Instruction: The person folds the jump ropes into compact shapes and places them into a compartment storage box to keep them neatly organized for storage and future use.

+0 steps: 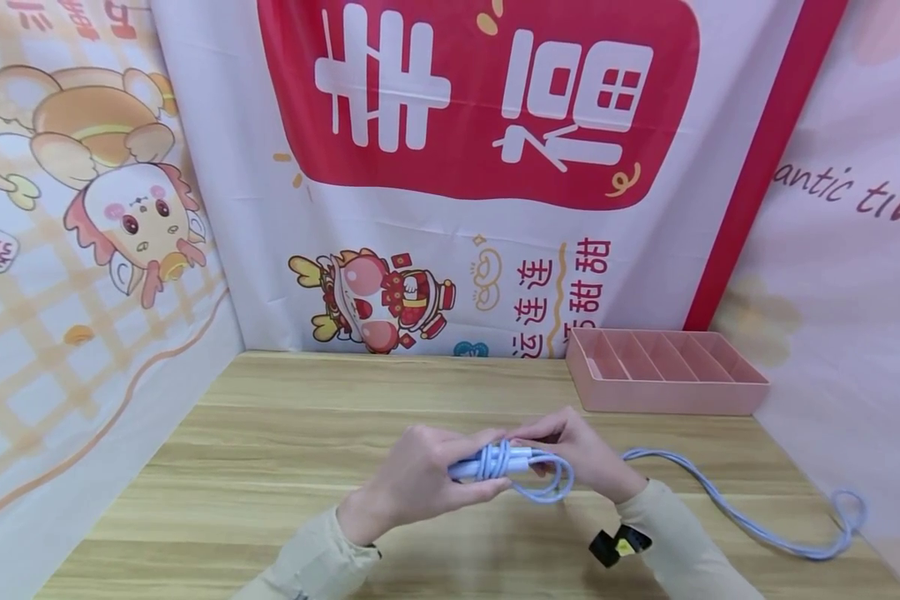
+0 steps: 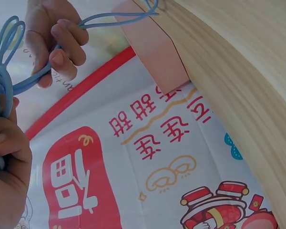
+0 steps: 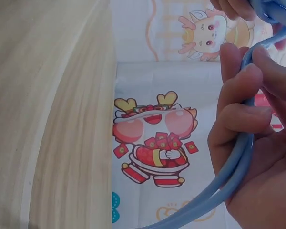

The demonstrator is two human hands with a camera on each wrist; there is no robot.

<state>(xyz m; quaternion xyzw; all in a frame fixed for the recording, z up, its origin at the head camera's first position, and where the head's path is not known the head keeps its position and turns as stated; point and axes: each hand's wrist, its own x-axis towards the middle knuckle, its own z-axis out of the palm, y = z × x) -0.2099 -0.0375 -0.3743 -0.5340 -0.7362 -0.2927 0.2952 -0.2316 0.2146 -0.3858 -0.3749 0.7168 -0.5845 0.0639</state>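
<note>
In the head view my left hand (image 1: 427, 475) grips two smooth light blue rod-like ends (image 1: 465, 471), held side by side. Several turns of a light blue cord (image 1: 492, 461) wrap tightly around them, and small loops (image 1: 558, 492) stick out on the right. My right hand (image 1: 581, 454) is just beside the bundle. Its curled fingers hold the doubled strand (image 3: 236, 157) in the right wrist view. Beyond that hand, the cord's doubled tail (image 1: 742, 517) runs right across the table. The left palm is mostly hidden behind the bundle.
A pink divided box (image 1: 667, 396) with several compartments stands at the table's back right. The wooden table (image 1: 330, 392) is bordered by printed cloth walls (image 1: 225, 250) at the back and sides. The cord's looped end (image 1: 849, 512) lies close to the right wall.
</note>
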